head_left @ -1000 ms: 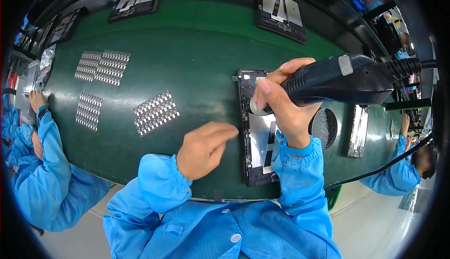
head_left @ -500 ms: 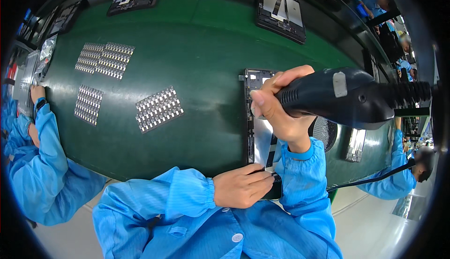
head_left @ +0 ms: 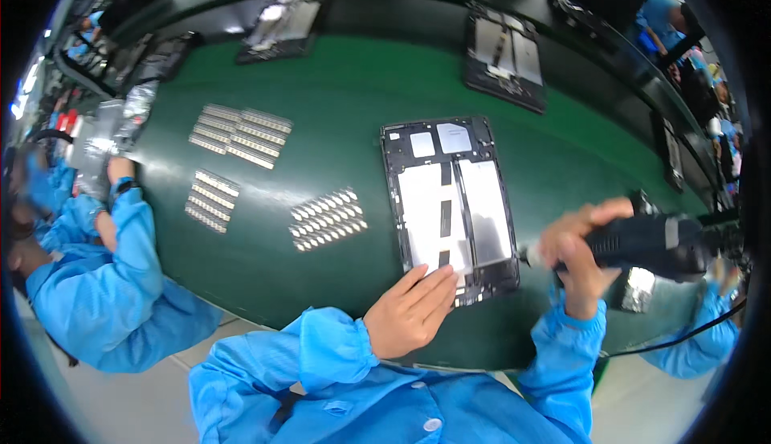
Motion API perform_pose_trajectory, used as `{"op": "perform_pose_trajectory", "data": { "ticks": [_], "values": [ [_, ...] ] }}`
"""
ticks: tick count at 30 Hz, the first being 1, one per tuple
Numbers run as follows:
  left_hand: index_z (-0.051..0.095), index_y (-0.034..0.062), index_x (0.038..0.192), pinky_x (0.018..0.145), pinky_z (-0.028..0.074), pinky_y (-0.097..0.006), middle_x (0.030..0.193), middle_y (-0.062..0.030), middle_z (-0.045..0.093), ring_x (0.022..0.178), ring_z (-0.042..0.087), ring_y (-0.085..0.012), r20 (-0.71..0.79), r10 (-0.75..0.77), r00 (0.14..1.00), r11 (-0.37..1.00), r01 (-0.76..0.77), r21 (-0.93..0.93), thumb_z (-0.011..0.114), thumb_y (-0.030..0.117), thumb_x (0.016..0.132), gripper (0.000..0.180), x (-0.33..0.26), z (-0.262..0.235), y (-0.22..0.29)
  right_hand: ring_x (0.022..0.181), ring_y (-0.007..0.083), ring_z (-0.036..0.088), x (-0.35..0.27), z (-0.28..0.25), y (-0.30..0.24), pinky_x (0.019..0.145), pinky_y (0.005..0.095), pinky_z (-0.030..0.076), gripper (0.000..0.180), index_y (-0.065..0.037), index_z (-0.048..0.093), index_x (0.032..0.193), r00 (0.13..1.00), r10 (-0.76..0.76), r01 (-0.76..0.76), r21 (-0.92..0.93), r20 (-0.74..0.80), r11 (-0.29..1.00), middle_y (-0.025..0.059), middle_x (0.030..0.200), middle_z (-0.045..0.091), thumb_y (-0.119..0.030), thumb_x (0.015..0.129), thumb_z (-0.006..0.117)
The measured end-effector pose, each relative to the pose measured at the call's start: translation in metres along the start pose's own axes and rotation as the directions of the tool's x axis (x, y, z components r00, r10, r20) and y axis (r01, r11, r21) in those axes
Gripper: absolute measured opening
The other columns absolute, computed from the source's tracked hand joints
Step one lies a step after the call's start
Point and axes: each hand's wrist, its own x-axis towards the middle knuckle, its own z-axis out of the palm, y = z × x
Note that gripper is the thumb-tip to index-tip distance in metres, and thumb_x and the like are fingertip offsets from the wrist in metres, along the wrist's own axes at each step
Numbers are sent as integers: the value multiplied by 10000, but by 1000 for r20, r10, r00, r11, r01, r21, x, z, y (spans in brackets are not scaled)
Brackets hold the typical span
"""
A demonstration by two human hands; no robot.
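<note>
Spread left hand (head_left: pixel 411 315) partly hides an opened tablet (head_left: pixel 426 203); right hand (head_left: pixel 580 257) grips a black tool (head_left: pixel 646 245); component sheets (head_left: pixel 328 219) lie leftward, another tablet (head_left: pixel 504 60) behind.

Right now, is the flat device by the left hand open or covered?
Open: the flat device shows bare silver panels and dark strips, with no cover over them.

Bench: broad, smooth green work table (head_left: pixel 337 98), pale glare across its left part; long, glossy black shelf (head_left: pixel 393 15) running along the far side, curved by the lens; pale grey floor (head_left: pixel 136 392) visible below the front edge; bright white lights (head_left: pixel 31 76) at the far-left rim
</note>
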Motion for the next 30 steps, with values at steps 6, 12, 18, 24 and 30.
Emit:
{"op": "perform_pose_trajectory", "data": {
  "ticks": [6, 12, 18, 24, 30],
  "values": [
    [576, -44, 1037, 922, 453, -414, 1098, -164, 588, 1085, 558, -332, 68, -17, 998, 990, 7, 140, 637, 37, 756, 299, 44, -26, -105, 515, 150, 546, -26, -31, 11, 513, 295, 487, 530, -56, 373, 1074, 983, 151, -163, 126, 103, 979, 55, 585, 517, 25, 694, 734],
    [560, 3, 835, 792, 475, -390, 891, -149, 557, 851, 575, -314, -33, -120, 992, 872, 121, 475, 581, -6, 734, 104, 110, -37, -225, 778, 244, 659, -27, -26, 20, 682, 333, 551, 621, -53, 391, 1178, 993, 117, -120, 253, 26, 960, 177, 928, 604, 30, 680, 754],
    [580, -26, 1032, 987, 399, -415, 1165, -154, 567, 1173, 493, -302, 214, -80, 973, 907, -18, 421, 556, -13, 737, 296, 186, 27, -179, 810, 257, 665, -36, -52, 31, 676, 317, 550, 665, -47, 387, 1198, 988, 136, -124, 143, -74, 982, 240, 1098, 575, 32, 667, 780],
    [576, -10, 1098, 996, 380, -464, 1216, -143, 540, 1226, 452, -269, 263, -120, 957, 817, -55, 574, 598, 17, 723, 377, 252, 64, -163, 592, 134, 567, -50, -60, 40, 534, 251, 458, 585, -17, 455, 1136, 977, 213, -213, 199, 23, 957, 68, 668, 584, -1, 664, 800],
    [602, 32, 940, 759, 512, -430, 950, -151, 598, 900, 608, -336, 218, 13, 976, 877, -116, 466, 684, -10, 580, 372, 276, 74, -204, 623, 132, 558, -42, -69, 48, 566, 284, 471, 602, -4, 387, 1303, 969, 70, -166, 418, 235, 893, 73, 750, 582, -317, 843, 615]
  ]
}}
